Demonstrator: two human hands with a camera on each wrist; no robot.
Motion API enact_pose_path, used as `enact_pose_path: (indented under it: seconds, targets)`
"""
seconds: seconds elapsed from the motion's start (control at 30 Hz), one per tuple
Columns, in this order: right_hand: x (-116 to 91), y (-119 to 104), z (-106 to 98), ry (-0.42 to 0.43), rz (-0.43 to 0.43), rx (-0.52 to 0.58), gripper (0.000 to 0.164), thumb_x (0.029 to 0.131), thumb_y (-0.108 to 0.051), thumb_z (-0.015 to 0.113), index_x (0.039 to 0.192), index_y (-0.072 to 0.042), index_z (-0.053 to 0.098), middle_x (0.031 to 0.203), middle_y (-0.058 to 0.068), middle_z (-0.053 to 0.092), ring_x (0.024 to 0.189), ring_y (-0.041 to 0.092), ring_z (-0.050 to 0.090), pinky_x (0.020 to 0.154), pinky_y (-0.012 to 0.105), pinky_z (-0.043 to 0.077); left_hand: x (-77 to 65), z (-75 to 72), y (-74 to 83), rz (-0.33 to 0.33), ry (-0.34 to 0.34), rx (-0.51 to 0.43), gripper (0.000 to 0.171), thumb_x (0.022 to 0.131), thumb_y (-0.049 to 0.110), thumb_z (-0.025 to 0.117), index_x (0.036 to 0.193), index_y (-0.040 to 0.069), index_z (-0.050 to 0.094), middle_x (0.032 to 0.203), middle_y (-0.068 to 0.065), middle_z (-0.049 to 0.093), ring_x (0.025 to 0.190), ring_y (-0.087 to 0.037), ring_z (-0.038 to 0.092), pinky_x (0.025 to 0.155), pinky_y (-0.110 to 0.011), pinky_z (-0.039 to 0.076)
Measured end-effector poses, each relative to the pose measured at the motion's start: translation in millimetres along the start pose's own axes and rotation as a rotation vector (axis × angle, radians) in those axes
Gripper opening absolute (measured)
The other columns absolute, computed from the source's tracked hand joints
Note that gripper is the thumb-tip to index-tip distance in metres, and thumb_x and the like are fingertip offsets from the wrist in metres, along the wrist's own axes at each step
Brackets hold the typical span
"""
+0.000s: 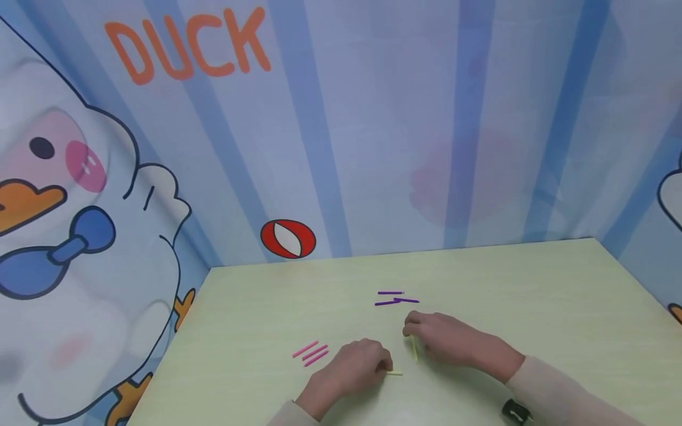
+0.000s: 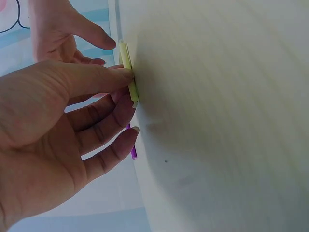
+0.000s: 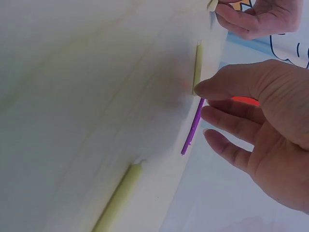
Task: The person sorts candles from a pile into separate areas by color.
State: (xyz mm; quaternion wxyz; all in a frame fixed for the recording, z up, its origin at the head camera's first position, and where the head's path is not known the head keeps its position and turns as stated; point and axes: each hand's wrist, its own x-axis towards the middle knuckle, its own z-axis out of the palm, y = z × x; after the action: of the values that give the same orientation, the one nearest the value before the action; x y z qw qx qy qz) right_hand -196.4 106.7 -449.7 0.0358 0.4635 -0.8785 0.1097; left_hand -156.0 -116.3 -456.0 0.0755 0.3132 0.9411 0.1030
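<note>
My left hand pinches a thin yellow candle between thumb and fingertips, right at the tabletop. In the head view one end of that candle sticks out past my fingers to the right. My right hand, a little farther forward, pinches a second yellow candle by its far end, and the candle points back toward me. A third yellow candle with a white wick lies on the table in the right wrist view; in the head view it is hidden.
Three pink candles lie side by side, left of my left hand. Beyond my right hand are three purple candles, two of them crossing. A pale wood-look table carries everything, with a printed duck curtain behind.
</note>
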Motion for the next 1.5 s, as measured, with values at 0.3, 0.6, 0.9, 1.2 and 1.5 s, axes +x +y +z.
enact_pose_path:
  seconds: [0.3, 0.6, 0.9, 1.2, 1.5]
  targets:
    - [-2, 2, 4, -0.034, -0.016, 0.041, 0.041, 0.073, 0.017, 0.065, 0.106, -0.006, 0.071, 0.107, 0.005, 0.063, 0.096, 0.022, 0.065, 0.082, 0.036, 0.055, -0.3, 0.0, 0.4, 0.005, 0.005, -0.006, 0.017, 0.085, 0.005, 0.071, 0.09, 0.019, 0.079, 0.085, 0.014, 0.068, 0.079, -0.001, 0.059, 0.068, -0.02, 0.049]
    - [-5, 4, 9, -0.021, -0.018, -0.001, 0.031, 0.073, 0.008, 0.071, 0.099, -0.008, 0.073, 0.088, -0.003, 0.057, 0.082, 0.015, 0.058, 0.073, 0.031, 0.052, 0.2, -0.5, 0.0, 0.003, 0.004, -0.017, 0.017, 0.085, 0.005, 0.071, 0.09, 0.019, 0.079, 0.085, 0.014, 0.068, 0.08, -0.001, 0.059, 0.07, -0.02, 0.049]
    - [-4, -2, 6, -0.08, -0.068, 0.109, 0.038, 0.07, 0.012, 0.069, 0.101, -0.009, 0.072, 0.088, -0.007, 0.056, 0.082, 0.005, 0.053, 0.074, 0.024, 0.05, -0.6, -0.3, -0.2, 0.003, 0.019, 0.0, 0.017, 0.083, 0.005, 0.071, 0.087, 0.02, 0.078, 0.082, 0.015, 0.066, 0.076, 0.0, 0.057, 0.064, -0.02, 0.047]
    - [-7, -2, 9, -0.106, -0.001, 0.143, 0.032, 0.076, 0.009, 0.07, 0.101, -0.01, 0.072, 0.087, -0.008, 0.056, 0.079, 0.004, 0.052, 0.075, 0.028, 0.051, -0.5, 0.8, -0.5, -0.009, 0.004, -0.023, 0.017, 0.084, 0.005, 0.071, 0.09, 0.019, 0.079, 0.085, 0.014, 0.069, 0.079, -0.001, 0.06, 0.068, -0.021, 0.049]
    - [-11, 0, 8, -0.134, 0.04, 0.14, 0.037, 0.082, 0.007, 0.067, 0.112, -0.013, 0.073, 0.085, -0.007, 0.055, 0.072, 0.004, 0.048, 0.069, 0.028, 0.048, 0.3, 0.8, -1.6, -0.004, 0.002, -0.021, 0.017, 0.085, 0.006, 0.071, 0.091, 0.019, 0.079, 0.086, 0.014, 0.069, 0.08, -0.001, 0.06, 0.069, -0.021, 0.049]
